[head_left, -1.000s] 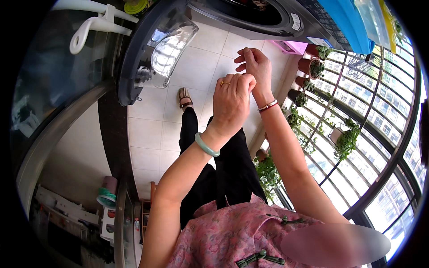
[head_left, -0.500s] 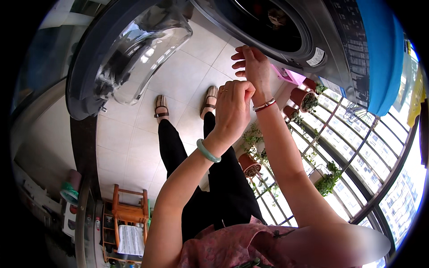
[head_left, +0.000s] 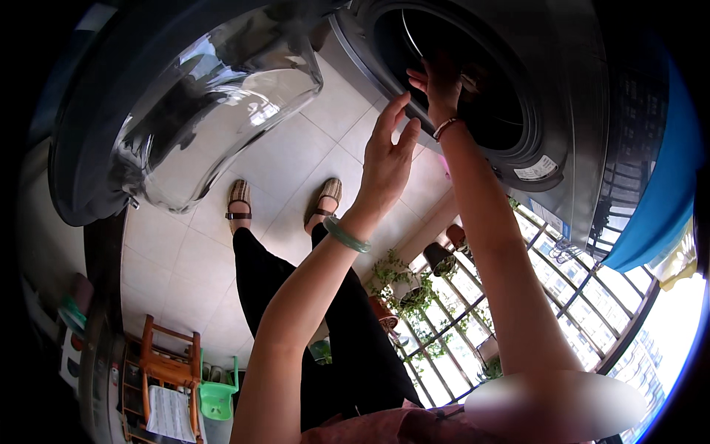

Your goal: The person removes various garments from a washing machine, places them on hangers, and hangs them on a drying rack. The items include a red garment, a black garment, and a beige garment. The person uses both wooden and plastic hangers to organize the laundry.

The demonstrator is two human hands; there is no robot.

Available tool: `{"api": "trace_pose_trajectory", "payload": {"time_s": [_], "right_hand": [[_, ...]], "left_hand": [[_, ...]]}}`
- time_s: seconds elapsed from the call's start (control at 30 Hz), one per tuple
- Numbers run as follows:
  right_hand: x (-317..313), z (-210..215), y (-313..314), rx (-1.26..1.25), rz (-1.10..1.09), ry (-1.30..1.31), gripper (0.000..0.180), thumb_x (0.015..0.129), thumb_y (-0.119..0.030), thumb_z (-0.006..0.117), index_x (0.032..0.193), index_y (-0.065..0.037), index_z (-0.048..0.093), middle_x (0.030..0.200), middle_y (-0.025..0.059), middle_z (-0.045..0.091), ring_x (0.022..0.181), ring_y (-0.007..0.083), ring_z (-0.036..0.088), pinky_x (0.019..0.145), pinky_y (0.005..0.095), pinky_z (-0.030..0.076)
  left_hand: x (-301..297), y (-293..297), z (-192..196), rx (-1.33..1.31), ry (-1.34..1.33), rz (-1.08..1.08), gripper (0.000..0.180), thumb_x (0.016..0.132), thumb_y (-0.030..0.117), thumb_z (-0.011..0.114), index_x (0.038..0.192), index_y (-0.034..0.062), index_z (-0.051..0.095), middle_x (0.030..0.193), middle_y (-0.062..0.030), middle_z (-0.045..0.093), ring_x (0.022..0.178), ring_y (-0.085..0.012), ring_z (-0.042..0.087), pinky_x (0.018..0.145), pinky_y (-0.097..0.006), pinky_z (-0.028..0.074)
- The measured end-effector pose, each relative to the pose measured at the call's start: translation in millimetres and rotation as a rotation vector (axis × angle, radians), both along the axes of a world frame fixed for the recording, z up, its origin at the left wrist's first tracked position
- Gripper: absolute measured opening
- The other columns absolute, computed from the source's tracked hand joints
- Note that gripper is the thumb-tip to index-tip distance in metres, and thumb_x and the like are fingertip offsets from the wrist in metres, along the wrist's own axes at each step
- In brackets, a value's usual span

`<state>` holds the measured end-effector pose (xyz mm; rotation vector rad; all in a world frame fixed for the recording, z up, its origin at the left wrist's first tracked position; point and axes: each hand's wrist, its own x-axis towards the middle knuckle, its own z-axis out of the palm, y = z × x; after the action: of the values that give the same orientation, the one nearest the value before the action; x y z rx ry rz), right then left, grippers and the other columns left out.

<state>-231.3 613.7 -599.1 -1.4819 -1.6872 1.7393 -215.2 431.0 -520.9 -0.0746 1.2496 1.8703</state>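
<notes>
A front-loading washing machine [head_left: 573, 140] stands at the top right, its round door [head_left: 81, 159] with a bulging clear glass [head_left: 214, 140] swung wide to the left. My right hand [head_left: 441, 85], a thin bracelet at its wrist, reaches into the dark drum opening [head_left: 492, 122]. Its visible fingers are apart and I see nothing held, though shadow hides part of it. Beside it in the drum is a small brownish thing [head_left: 473, 80], too dark to name. My left hand [head_left: 388, 159], wearing a green bangle [head_left: 346, 235], hovers just outside the rim, fingers stretched out and holding nothing.
A blue cover [head_left: 654, 214] drapes over the machine. Potted plants [head_left: 403, 285] line a barred window [head_left: 458, 318] at the right. A wooden chair [head_left: 171, 366] and a green plastic stool [head_left: 217, 399] stand at the lower left. My feet are on the tiled floor [head_left: 277, 166].
My right hand has moved up and into the drum opening. My left hand has parted from the right wrist, and its curled fingers have straightened. The view has shifted toward the machine.
</notes>
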Motion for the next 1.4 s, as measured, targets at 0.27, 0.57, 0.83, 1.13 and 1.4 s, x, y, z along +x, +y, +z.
{"api": "trace_pose_trajectory", "payload": {"time_s": [0.27, 0.57, 0.83, 1.13, 1.4], "right_hand": [[21, -48, 80, 0.072, 0.053, -0.087, 0.027, 0.095, -0.01, 0.054, 0.12, 0.0, 0.053, 0.107, 0.0144, 0.066, 0.089, 0.0248, 0.07, 0.072, 0.0303, 0.059], [100, 56, -44, 0.058, 0.03, 0.129, 0.022, 0.096, -0.005, 0.053, 0.115, 0.005, 0.057, 0.1, 0.0192, 0.069, 0.086, 0.0253, 0.071, 0.069, 0.0292, 0.057], [80, 44, -26, 0.069, -0.07, -0.121, 0.026, 0.095, -0.028, 0.058, 0.114, -0.01, 0.063, 0.113, 0.0059, 0.066, 0.101, 0.0178, 0.066, 0.069, 0.0296, 0.056], [56, -21, 111, 0.218, -0.102, 0.061, 0.04, 0.092, -0.027, 0.063, 0.125, -0.007, 0.056, 0.125, 0.0084, 0.059, 0.111, 0.0209, 0.058, 0.087, 0.033, 0.05], [46, 29, -47, -0.073, -0.243, 0.235, 0.055, 0.088, -0.02, 0.069, 0.133, 0.002, 0.048, 0.129, 0.0114, 0.056, 0.114, 0.0237, 0.055, 0.097, 0.0322, 0.044]], "left_hand": [[2, 25, -35, 0.083, -0.314, -0.114, 0.055, 0.101, 0.047, 0.044, 0.145, 0.0137, 0.041, 0.155, -0.0061, 0.03, 0.144, -0.0226, 0.023, 0.111, -0.043, 0.031], [-33, 86, -83, 0.15, -0.507, -0.186, 0.084, 0.088, 0.054, 0.064, 0.151, 0.0134, 0.025, 0.151, -0.0128, 0.032, 0.137, -0.0246, 0.032, 0.103, -0.044, 0.037], [-30, 89, -82, 0.091, -0.265, -0.048, 0.048, 0.08, -0.002, 0.057, 0.128, -0.0018, 0.051, 0.105, -0.0116, 0.062, 0.095, -0.0208, 0.06, 0.084, -0.033, 0.049], [-30, 27, 22, 0.081, -0.092, -0.059, 0.043, 0.091, 0.01, 0.059, 0.131, -0.0013, 0.05, 0.118, -0.0098, 0.061, 0.106, -0.0162, 0.057, 0.097, -0.03, 0.044], [-19, 1, -10, -0.039, -0.033, -0.109, 0.052, 0.085, 0.003, 0.055, 0.136, 0.0, 0.046, 0.117, -0.0117, 0.061, 0.103, -0.0165, 0.057, 0.094, -0.03, 0.046]]}}
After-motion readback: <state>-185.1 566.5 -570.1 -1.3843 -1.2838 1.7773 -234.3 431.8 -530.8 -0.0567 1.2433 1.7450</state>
